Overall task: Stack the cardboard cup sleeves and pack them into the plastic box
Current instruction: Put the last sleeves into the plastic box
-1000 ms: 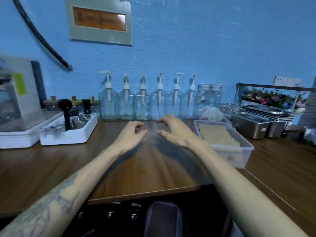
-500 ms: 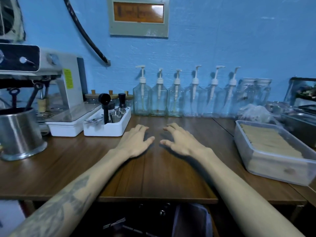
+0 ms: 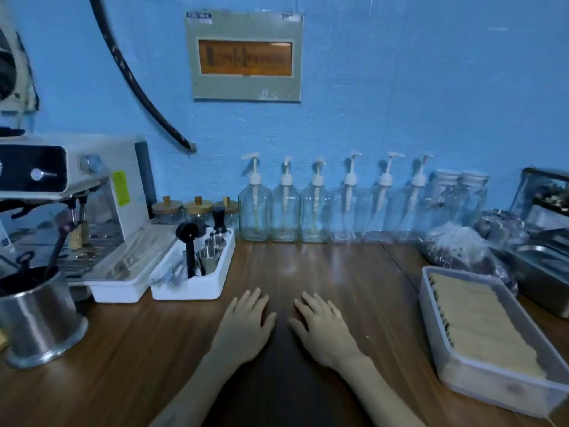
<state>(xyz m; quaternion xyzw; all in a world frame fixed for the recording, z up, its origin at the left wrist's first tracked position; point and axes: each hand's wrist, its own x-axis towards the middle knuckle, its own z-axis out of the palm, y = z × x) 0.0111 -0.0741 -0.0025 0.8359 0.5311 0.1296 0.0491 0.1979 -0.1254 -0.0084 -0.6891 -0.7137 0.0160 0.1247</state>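
A clear plastic box (image 3: pixel 498 386) sits on the wooden counter at the right, filled with a row of tan cardboard cup sleeves (image 3: pixel 480 322) standing on edge. My left hand (image 3: pixel 246 325) and my right hand (image 3: pixel 323 326) lie flat on the counter side by side, palms down with fingers straight, holding nothing. Both hands are left of the box, and my right hand is well clear of its near wall.
A white tool tray (image 3: pixel 191 272) and an espresso machine (image 3: pixel 70 195) stand at the left, with a steel container (image 3: pixel 37 318) in front. Several glass pump bottles (image 3: pixel 317 204) line the blue wall. A plastic bag (image 3: pixel 462 251) and steel pans (image 3: pixel 542 266) crowd the right.
Both hands have lowered from hovering with curled fingers to lying flat on the counter. The view has swung left and up, so the box now sits further right.
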